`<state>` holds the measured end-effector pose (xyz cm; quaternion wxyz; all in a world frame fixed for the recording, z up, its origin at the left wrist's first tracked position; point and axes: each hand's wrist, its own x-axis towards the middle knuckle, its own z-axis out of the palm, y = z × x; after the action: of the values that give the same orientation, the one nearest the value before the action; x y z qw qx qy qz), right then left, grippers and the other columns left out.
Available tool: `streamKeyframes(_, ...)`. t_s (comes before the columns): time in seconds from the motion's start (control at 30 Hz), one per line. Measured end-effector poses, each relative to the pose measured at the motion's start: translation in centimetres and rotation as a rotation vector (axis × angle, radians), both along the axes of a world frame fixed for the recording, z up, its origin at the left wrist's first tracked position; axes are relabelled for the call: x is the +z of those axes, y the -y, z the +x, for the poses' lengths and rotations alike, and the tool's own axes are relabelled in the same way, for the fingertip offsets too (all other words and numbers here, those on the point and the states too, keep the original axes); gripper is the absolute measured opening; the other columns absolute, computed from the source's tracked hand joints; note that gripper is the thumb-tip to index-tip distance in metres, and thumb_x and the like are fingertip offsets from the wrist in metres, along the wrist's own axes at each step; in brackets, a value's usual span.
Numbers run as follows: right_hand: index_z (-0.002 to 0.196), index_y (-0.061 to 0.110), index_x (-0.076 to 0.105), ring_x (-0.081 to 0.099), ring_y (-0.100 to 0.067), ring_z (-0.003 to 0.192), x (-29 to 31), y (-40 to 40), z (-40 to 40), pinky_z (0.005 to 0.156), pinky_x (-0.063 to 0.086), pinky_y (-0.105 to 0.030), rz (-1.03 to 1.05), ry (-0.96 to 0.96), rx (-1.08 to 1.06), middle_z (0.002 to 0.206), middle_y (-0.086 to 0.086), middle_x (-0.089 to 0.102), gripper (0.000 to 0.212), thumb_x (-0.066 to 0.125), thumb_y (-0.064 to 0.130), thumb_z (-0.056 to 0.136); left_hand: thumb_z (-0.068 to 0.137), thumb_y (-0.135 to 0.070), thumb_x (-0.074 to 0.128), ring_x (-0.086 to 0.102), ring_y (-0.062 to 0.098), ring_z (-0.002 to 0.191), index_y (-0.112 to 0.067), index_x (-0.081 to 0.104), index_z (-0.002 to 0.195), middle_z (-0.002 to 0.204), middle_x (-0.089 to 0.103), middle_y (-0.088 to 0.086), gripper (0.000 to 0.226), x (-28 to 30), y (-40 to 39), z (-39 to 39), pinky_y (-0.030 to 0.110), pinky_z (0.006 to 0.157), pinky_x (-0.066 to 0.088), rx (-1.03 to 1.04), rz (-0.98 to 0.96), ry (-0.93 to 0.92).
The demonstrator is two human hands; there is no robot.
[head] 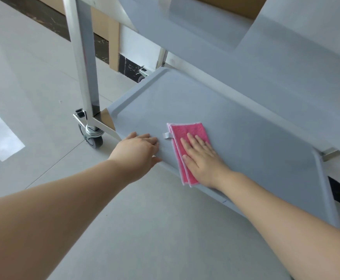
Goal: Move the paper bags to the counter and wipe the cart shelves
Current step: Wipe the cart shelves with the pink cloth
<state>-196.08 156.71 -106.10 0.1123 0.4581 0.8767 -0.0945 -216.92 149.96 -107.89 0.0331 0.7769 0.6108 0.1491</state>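
Note:
The cart's grey bottom shelf [246,138] fills the middle of the head view, low above the floor. A folded pink cloth [187,134] with a pale edge and a small grey tag lies on its near side. My right hand [203,160] presses flat on the cloth, fingers straight and spread. My left hand [138,150] holds the shelf's near rim to the left of the cloth, fingers on top and thumb curled under the edge. No paper bags are in view.
A grey upper shelf [235,53] overhangs at the top right. A metal upright [84,63] stands at the cart's near left corner above a caster wheel [93,138]. A second wheel [142,77] sits farther back. Pale floor tiles surround the cart.

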Motion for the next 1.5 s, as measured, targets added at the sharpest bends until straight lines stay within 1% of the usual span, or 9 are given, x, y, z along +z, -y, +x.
streamKeyframes(0.23, 0.152, 0.024, 0.007, -0.007, -0.014, 0.147, 0.5, -0.6, -0.6, 0.119, -0.004, -0.033, 0.025, -0.079, 0.082, 0.160, 0.002, -0.005, 0.055, 0.026, 0.036, 0.102, 0.075, -0.016, 0.074, 0.066, 0.029, 0.088, -0.014, 0.070, 0.090, 0.099, 0.068, 0.005, 0.016, -0.1, 1.2, 1.2, 0.034, 0.078, 0.052, -0.070, 0.124, 0.075)
streamKeyframes(0.47, 0.151, 0.027, 0.010, -0.003, -0.011, 0.147, -0.5, -2.5, 0.3, 0.119, -0.003, -0.029, 0.020, -0.110, 0.131, 0.160, 0.006, 0.001, 0.055, 0.022, 0.042, 0.100, 0.078, -0.019, 0.072, 0.066, 0.025, 0.095, -0.016, 0.070, 0.102, 0.103, 0.069, 0.002, 0.025, -1.2, 1.2, 2.9, 0.040, 0.091, 0.049, -0.189, 0.175, 0.111)
streamKeyframes(0.6, 0.151, 0.026, 0.012, 0.001, -0.012, 0.147, -0.8, -5.2, 1.7, 0.117, -0.002, -0.027, 0.054, -0.109, 0.150, 0.160, 0.005, 0.005, 0.062, 0.018, 0.046, 0.092, 0.088, -0.032, 0.050, 0.065, 0.024, 0.094, -0.014, 0.069, 0.098, 0.099, 0.069, 0.001, 0.028, -1.7, 0.6, 4.1, 0.035, 0.095, 0.042, -0.226, 0.204, 0.138)
streamKeyframes(0.77, 0.151, 0.022, 0.015, 0.004, -0.014, 0.147, -1.3, -10.0, 4.2, 0.118, 0.001, -0.028, 0.101, -0.093, 0.023, 0.160, 0.002, 0.006, 0.052, 0.029, 0.033, 0.102, 0.094, -0.031, 0.044, 0.063, 0.024, 0.094, -0.012, 0.070, 0.089, 0.094, 0.069, 0.000, 0.033, -2.0, -0.2, 5.2, 0.036, 0.087, 0.042, -0.221, 0.243, 0.201)
streamKeyframes(0.97, 0.151, 0.021, 0.014, 0.004, -0.016, 0.147, -1.3, -14.9, 6.3, 0.119, 0.002, -0.031, 0.125, -0.059, -0.202, 0.160, 0.000, 0.005, 0.052, 0.024, 0.035, 0.103, 0.086, -0.045, 0.052, 0.062, 0.020, 0.108, -0.016, 0.072, 0.102, 0.111, 0.069, -0.004, 0.039, -2.6, -0.3, 4.8, 0.036, 0.098, 0.046, -0.262, 0.256, 0.160)
streamKeyframes(1.1, 0.151, 0.017, 0.013, 0.005, -0.019, 0.147, -1.5, -17.5, 7.4, 0.120, 0.003, -0.033, 0.140, -0.029, -0.283, 0.160, -0.004, 0.006, 0.053, 0.020, 0.036, 0.102, 0.089, -0.041, 0.048, 0.064, 0.021, 0.105, -0.013, 0.072, 0.100, 0.108, 0.070, -0.003, 0.038, -2.5, 0.0, 5.2, 0.035, 0.095, 0.045, -0.232, 0.280, 0.143)
streamKeyframes(1.17, 0.151, 0.014, 0.015, 0.006, -0.021, 0.147, -1.9, -18.7, 8.5, 0.120, 0.005, -0.036, 0.151, -0.009, -0.294, 0.160, -0.006, 0.008, 0.058, 0.016, 0.041, 0.099, 0.090, -0.041, 0.048, 0.064, 0.021, 0.106, -0.012, 0.073, 0.100, 0.109, 0.071, -0.002, 0.039, -2.6, 0.1, 5.4, 0.034, 0.095, 0.044, -0.217, 0.289, 0.151)
streamKeyframes(1.3, 0.152, 0.015, 0.011, 0.003, -0.022, 0.148, -2.9, -20.7, 10.4, 0.120, 0.004, -0.040, 0.165, 0.072, -0.362, 0.161, -0.005, 0.005, 0.092, -0.007, 0.059, 0.073, 0.089, -0.041, 0.049, 0.065, 0.022, 0.106, -0.012, 0.072, 0.102, 0.110, 0.070, -0.002, 0.039, -2.7, 0.2, 5.4, 0.036, 0.094, 0.050, -0.203, 0.263, 0.146)
streamKeyframes(1.5, 0.152, 0.017, 0.006, 0.003, -0.024, 0.147, -1.9, -16.2, 9.5, 0.120, 0.002, -0.037, 0.134, 0.015, -0.416, 0.160, -0.007, 0.002, 0.058, 0.012, 0.040, 0.099, 0.088, -0.041, 0.045, 0.065, 0.018, 0.103, -0.014, 0.073, 0.098, 0.106, 0.071, -0.005, 0.040, -1.9, 0.5, 5.5, 0.031, 0.086, 0.051, -0.202, 0.213, 0.119)
